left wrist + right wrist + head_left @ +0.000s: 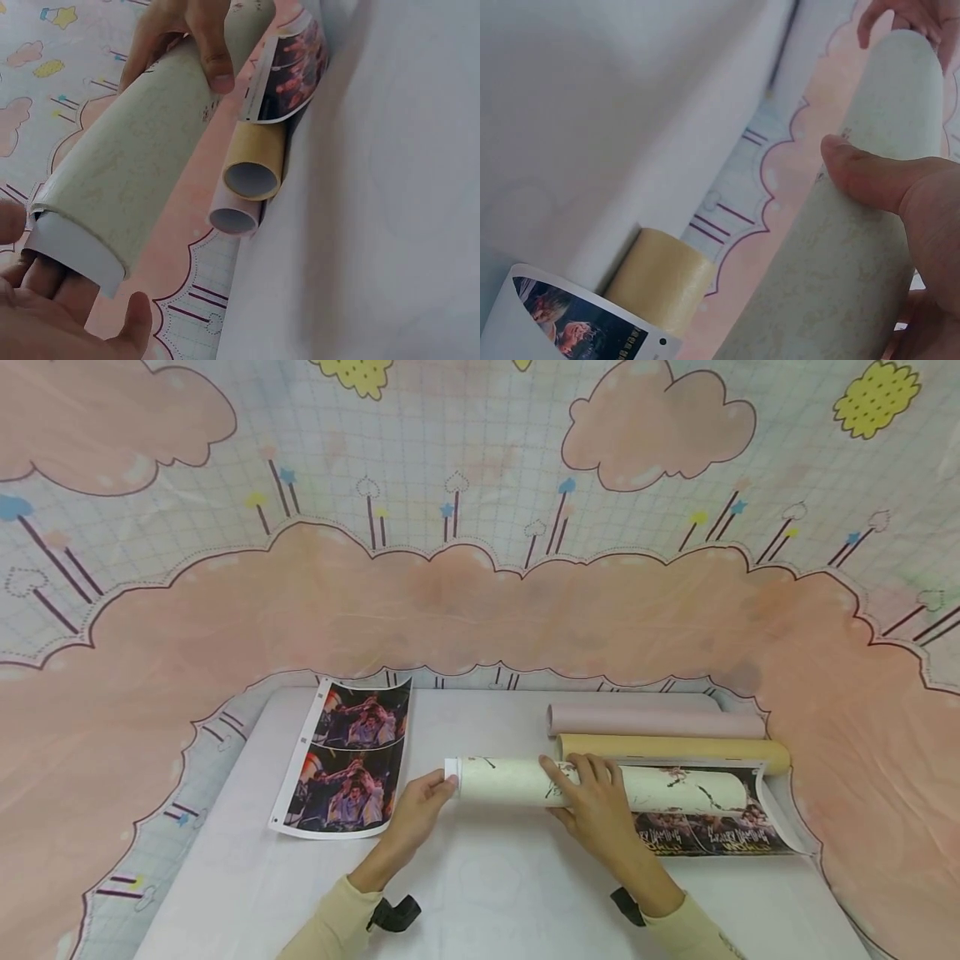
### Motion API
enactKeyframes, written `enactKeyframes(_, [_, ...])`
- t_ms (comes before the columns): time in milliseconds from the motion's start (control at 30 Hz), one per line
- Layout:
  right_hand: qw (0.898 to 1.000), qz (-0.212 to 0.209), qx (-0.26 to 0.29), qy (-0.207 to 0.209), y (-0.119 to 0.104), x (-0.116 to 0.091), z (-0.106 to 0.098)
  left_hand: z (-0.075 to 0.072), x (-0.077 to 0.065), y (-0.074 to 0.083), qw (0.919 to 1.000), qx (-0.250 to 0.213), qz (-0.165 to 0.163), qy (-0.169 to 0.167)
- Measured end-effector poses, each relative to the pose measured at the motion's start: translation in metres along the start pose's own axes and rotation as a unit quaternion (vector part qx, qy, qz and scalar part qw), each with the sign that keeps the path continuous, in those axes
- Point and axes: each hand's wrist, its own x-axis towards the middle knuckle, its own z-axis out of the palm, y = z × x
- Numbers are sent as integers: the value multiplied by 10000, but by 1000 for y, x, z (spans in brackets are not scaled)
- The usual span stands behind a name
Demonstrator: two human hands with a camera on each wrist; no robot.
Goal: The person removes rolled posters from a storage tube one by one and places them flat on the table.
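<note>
A pale cream-green paper roll (495, 781) with a dark branch and blossom pattern is held up, roughly level, above the white table. A white inner edge (73, 251) sticks out of its left end. My left hand (418, 810) pinches that white edge, with several fingers (56, 281) tucked at the opening. My right hand (600, 802) grips the roll near its middle, thumb (870, 176) on the near side and fingers over the top. The far part of the roll passes over a dark printed poster (708, 835), hiding part of it.
Behind the roll lie a yellow roll (675, 746) and a pinkish roll (652, 721), side by side. Another printed poster (352, 760), slightly curled, lies left on the white table (480, 893). A cloud-patterned cloth (480, 610) hangs at the back and sides.
</note>
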Motion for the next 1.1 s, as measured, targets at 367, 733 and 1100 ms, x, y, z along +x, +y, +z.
enactKeyframes(367, [10000,23,-48,-26,1,-4,1,-8,3,-1,9959,643,241,595])
enactKeyframes(733, [9999,92,-68,37,15,-8,-4,-30,-1,3,9950,534,140,831])
enactKeyframes(1100, [9999,110,-93,-8,8,-6,-4,-19,0,0,9939,625,253,868])
